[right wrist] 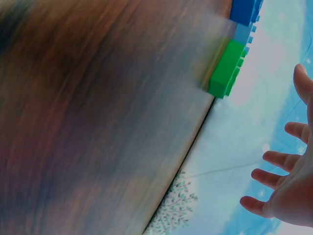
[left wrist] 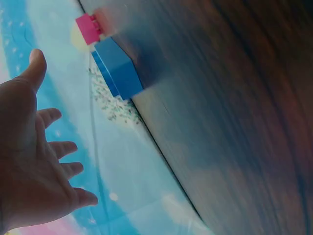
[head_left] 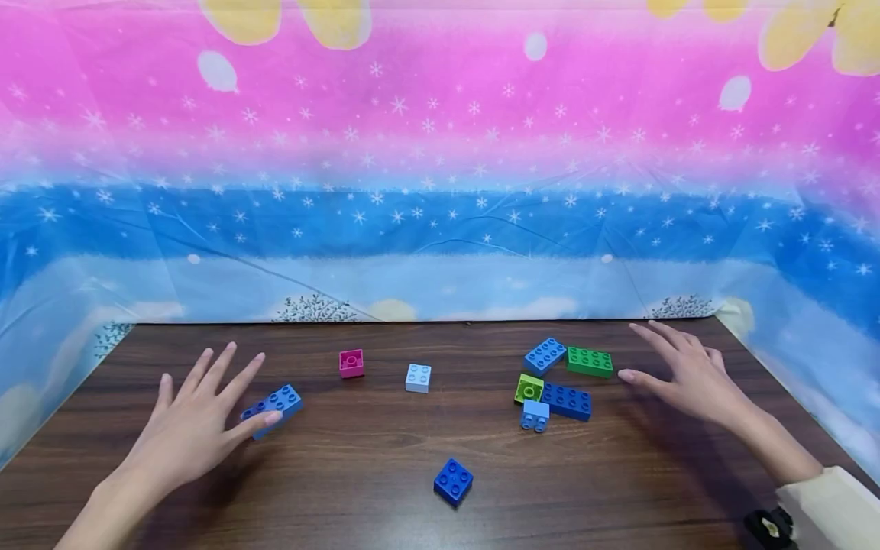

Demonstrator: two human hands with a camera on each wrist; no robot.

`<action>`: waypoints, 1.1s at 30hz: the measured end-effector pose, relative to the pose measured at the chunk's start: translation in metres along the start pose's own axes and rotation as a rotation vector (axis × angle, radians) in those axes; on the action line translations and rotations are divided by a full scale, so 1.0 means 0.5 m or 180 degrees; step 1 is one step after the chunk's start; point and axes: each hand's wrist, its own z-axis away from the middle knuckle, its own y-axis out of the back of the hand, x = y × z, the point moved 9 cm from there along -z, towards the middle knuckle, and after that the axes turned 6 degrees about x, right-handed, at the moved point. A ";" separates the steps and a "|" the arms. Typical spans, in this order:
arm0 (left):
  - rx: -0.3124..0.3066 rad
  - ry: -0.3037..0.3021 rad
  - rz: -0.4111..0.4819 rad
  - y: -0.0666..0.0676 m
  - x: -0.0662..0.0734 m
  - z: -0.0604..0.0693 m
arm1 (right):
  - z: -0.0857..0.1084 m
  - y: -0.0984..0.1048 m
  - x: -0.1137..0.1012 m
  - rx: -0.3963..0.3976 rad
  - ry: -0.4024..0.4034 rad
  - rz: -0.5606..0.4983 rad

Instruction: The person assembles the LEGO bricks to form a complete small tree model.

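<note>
My left hand [head_left: 192, 424] hovers with spread fingers over a medium-blue toy brick [head_left: 285, 401], whose near side is partly covered by the thumb. In the left wrist view this brick [left wrist: 120, 71] stands apart from the fingers. My right hand [head_left: 694, 382], fingers extended and holding nothing, is just right of a long green brick [head_left: 589, 362]. A gap separates that hand from the green brick [right wrist: 227, 68] in the right wrist view. Beside the green one are a medium-blue brick [head_left: 545, 356], a long dark-blue brick [head_left: 569, 402], a lime brick [head_left: 528, 389] and a light-blue brick [head_left: 535, 410] tipped on its side.
A pink brick [head_left: 351, 364] and a pale-blue brick [head_left: 417, 379] lie towards the back middle of the dark wooden table [head_left: 330, 473]. Nearer the front sits a square dark-blue brick [head_left: 454, 481]. A patterned cloth [head_left: 440, 229] hangs behind the table's far edge.
</note>
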 end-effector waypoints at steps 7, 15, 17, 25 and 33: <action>0.0056 -0.0228 0.0144 0.001 0.055 -0.006 | -0.003 -0.006 -0.038 -0.0116 0.0100 -0.0414; 0.0024 -0.0615 0.0538 -0.011 0.161 -0.011 | -0.002 -0.026 -0.098 -0.0312 0.0312 -0.0928; 0.0022 -0.0718 0.0623 -0.017 0.185 -0.013 | -0.002 -0.028 -0.116 -0.0343 0.0364 -0.0995; -0.0505 -0.1056 0.1059 -0.062 0.287 -0.011 | 0.005 -0.045 -0.184 -0.0549 0.0651 -0.1192; -0.0887 -0.1616 0.1193 -0.090 0.371 -0.004 | 0.013 -0.066 -0.240 -0.0760 0.0896 -0.1306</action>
